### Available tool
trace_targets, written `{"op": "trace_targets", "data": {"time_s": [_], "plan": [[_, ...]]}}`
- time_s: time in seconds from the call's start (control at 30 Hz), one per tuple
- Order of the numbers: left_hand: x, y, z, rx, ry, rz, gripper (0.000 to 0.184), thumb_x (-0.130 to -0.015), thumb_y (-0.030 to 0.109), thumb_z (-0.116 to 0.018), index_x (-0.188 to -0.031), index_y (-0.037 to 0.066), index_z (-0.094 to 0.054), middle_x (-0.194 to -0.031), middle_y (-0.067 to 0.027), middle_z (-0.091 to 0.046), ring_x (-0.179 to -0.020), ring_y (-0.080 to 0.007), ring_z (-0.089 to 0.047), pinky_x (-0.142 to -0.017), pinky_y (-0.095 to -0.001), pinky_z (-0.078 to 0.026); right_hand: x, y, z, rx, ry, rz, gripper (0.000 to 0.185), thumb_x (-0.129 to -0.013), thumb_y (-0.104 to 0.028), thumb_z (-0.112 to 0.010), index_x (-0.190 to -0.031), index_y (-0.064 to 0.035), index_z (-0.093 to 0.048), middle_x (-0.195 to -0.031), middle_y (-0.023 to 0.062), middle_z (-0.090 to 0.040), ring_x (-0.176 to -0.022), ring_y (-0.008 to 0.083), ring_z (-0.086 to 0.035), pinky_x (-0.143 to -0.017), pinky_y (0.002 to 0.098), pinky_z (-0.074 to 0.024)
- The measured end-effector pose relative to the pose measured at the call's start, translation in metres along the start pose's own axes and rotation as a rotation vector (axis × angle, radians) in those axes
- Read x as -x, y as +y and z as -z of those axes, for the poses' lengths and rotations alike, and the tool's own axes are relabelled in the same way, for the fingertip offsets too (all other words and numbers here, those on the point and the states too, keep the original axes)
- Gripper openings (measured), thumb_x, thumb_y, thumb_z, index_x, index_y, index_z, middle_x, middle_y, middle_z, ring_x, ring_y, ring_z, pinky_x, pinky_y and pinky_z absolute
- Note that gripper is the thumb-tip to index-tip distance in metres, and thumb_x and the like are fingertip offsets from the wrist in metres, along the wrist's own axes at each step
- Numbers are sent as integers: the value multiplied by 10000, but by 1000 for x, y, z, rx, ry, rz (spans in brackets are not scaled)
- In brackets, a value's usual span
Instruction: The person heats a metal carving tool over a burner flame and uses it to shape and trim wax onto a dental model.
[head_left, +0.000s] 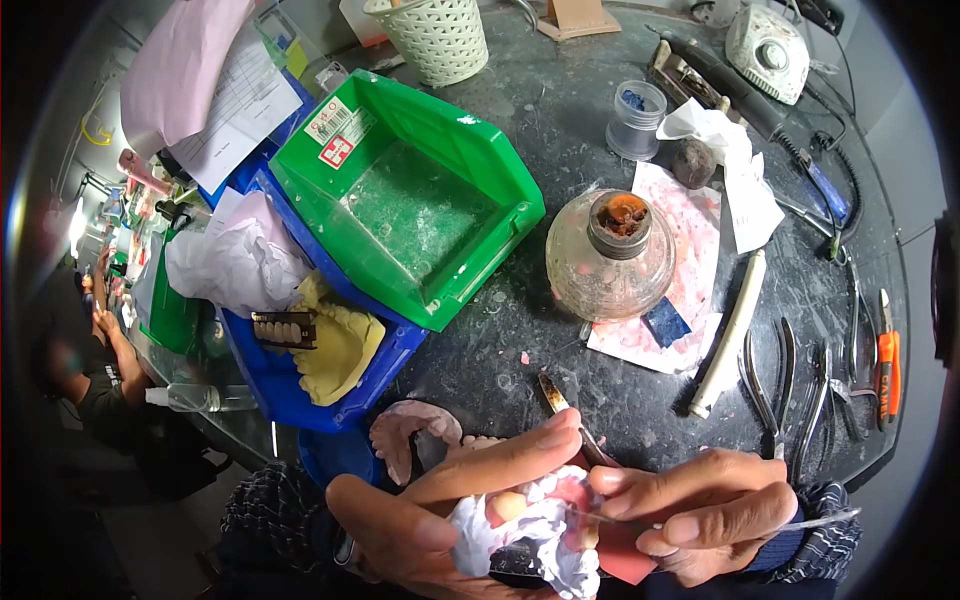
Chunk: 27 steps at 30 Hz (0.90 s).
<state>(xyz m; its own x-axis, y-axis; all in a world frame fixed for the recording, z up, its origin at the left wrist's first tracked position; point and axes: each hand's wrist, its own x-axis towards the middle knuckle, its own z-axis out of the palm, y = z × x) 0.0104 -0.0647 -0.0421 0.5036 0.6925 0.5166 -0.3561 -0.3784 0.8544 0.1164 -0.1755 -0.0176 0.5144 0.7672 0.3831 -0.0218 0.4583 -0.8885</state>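
Dark grey scuffed tabletop (470, 370), edges cut off by the round black lens border. Green rectangular plastic bin (490, 262), upper centre-left, floor chalky with white dust. Blue plastic bin (250, 370) beneath, mostly covered. Left hand (415, 530), bottom centre, wrist side cut off/shadowed; right hand (740, 480), bottom right, fingertips pinched. Squat round clear-glass bottle (590, 265), centre right, rusty metal neck; contents hard to make out. Crumpled white paper (240, 260), left, hides part of the rough yellow plaster dental cast (345, 355). Lumpy white-and-pink dental piece with yellowish tooth shapes (540, 525), bottom centre: left hand grasps it, fingers hide parts. Brown-stained metal blade (552, 392) just above, lower end hidden. Smallest: thin straight glossy tool (820, 520), grasped by right hand; tip against the piece, contact unclear.
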Motion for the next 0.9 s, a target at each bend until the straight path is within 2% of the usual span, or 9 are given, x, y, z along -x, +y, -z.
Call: {"op": "trace_targets", "data": {"time_s": [0.1,0.3,0.33,0.4,0.5,0.6,0.7,0.8,0.9], "plan": [[-1,0,1,13,-12,10,568,-835,261,-459,-1249,38,-139,-805,-159,-543,-629,-205,-519,-749,-370,-460,-5,3,9,126,-156,132,91,-762,56,-559,-823,113,-523,-858,266,-555,-857,372,-584,-769,451,-483],[0,0,2,25,-26,26,562,-827,263,-473,-1232,38,-155,-812,-175,-546,-640,-221,-526,-742,-375,-467,-4,6,0,210,-57,228,62,-764,50,-561,-760,112,-555,-816,254,-568,-811,341,-604,-735,412,-505],[0,0,1,24,-27,27,561,-825,263,-476,-1229,38,-157,-813,-177,-547,-642,-223,-527,-741,-376,-468,-2,4,2,202,-82,168,53,-765,62,-552,-813,85,-543,-824,249,-563,-828,369,-591,-753,434,-493],[0,0,1,24,-27,29,559,-822,264,-480,-1223,38,-163,-816,-183,-548,-646,-229,-530,-738,-378,-470,2,-1,3,190,-131,47,160,-768,85,-535,-918,31,-518,-840,240,-551,-861,424,-564,-788,479,-469],[-1,1,0,25,-25,32,556,-818,265,-488,-1215,38,-170,-819,-190,-550,-652,-236,-533,-735,-380,-474,4,9,0,55,-34,99,141,-781,67,-527,-915,23,-524,-853,253,-556,-870,406,-568,-794,475,-466],[-1,2,-1,30,-21,32,554,-814,266,-495,-1206,38,-178,-823,-198,-552,-657,-244,-537,-731,-383,-477,2,0,5,73,-99,-49,121,-783,47,-536,-900,18,-527,-853,272,-559,-868,393,-573,-765,477,-479],[0,2,-2,25,-10,34,551,-809,267,-502,-1198,38,-186,-826,-206,-554,-663,-252,-540,-728,-385,-480,0,3,3,87,-58,36,86,-779,29,-554,-859,29,-521,-833,287,-565,-830,380,-590,-725,466,-495],[0,3,-4,17,18,37,548,-805,268,-509,-1189,38,-194,-830,-214,-555,-669,-260,-543,-724,-388,-484,2,7,-1,109,-6,85,67,-770,56,-550,-735,114,-558,-805,255,-571,-818,336,-605,-723,403,-510],[2,5,-9,2,64,40,545,-800,268,-516,-1181,38,-202,-833,-222,-557,-674,-267,-547,-721,-391,-487,2,4,-5,125,23,75,60,-766,57,-558,-747,113,-559,-818,257,-572,-824,328,-606,-688,382,-519]]}}
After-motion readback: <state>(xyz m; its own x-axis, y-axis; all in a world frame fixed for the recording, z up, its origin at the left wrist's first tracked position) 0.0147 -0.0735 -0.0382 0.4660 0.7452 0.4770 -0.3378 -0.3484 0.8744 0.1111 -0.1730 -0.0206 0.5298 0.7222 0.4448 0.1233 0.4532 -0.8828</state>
